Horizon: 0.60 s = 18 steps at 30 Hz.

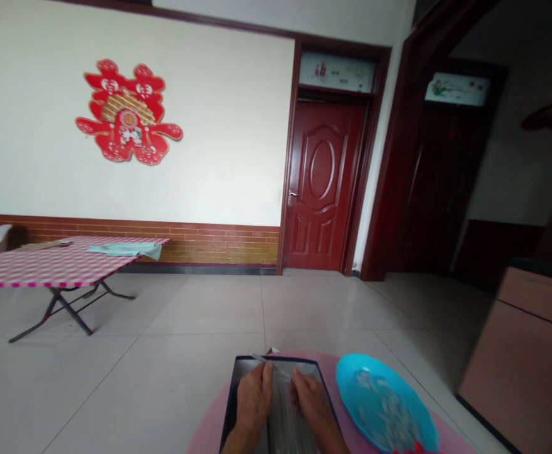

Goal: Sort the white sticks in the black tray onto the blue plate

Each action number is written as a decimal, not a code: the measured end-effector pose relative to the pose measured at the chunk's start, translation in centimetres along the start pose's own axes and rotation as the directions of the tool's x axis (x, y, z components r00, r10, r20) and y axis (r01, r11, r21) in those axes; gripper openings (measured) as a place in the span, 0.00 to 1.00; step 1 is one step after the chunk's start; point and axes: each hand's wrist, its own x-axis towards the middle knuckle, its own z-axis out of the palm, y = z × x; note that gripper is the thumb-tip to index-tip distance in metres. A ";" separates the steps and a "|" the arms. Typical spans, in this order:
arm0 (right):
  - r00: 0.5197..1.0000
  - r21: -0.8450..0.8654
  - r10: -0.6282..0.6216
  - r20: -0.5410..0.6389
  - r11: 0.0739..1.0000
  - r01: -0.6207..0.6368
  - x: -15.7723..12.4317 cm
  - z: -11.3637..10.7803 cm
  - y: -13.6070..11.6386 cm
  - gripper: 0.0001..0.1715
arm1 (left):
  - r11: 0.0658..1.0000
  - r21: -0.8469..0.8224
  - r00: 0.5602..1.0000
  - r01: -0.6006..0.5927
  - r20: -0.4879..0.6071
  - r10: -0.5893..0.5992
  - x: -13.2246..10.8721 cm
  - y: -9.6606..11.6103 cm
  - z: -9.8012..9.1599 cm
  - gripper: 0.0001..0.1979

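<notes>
Presently, left hand point(255, 392) and right hand point(308, 395) narrowed, apparently pinching thin clear plastic strip point(259, 358) above dark-rimmed, grey-lined rectangular box point(244, 364). Step judged: strip handling (exact action unclear). Next move likely needs steady fingertips.

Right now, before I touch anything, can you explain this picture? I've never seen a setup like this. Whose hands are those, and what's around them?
There's no robot here: you see a person's bare left hand and right hand. The single picture comes from a camera worn on that person's head, looking forward and down.

At the bottom is a pink table with a curved edge. On it sits an open, dark-rimmed box with a grey inside; beside it, on the right, is a bright blue oval tray holding small, clear pieces.

Both hands are over the box, seemingly pinching a thin, whitish strip between them. It's too blurred to tell its material.
</notes>
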 end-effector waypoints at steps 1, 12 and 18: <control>0.996 0.072 0.053 0.076 0.996 -0.059 -0.2 0.4 0.0 0.30 | 0.996 -0.081 1.000 0.026 0.010 -0.025 0.2 -0.1 0.0 0.18; 0.799 0.340 0.075 0.597 0.878 -0.336 -1.3 3.9 0.7 0.36 | 0.513 -0.732 0.894 0.448 0.345 -0.287 1.1 -0.6 0.0 0.23; 0.807 0.219 0.128 0.576 0.927 -0.304 -2.6 3.7 -1.8 0.35 | 0.323 -0.755 0.795 0.570 0.409 -0.447 1.3 -0.8 0.0 0.30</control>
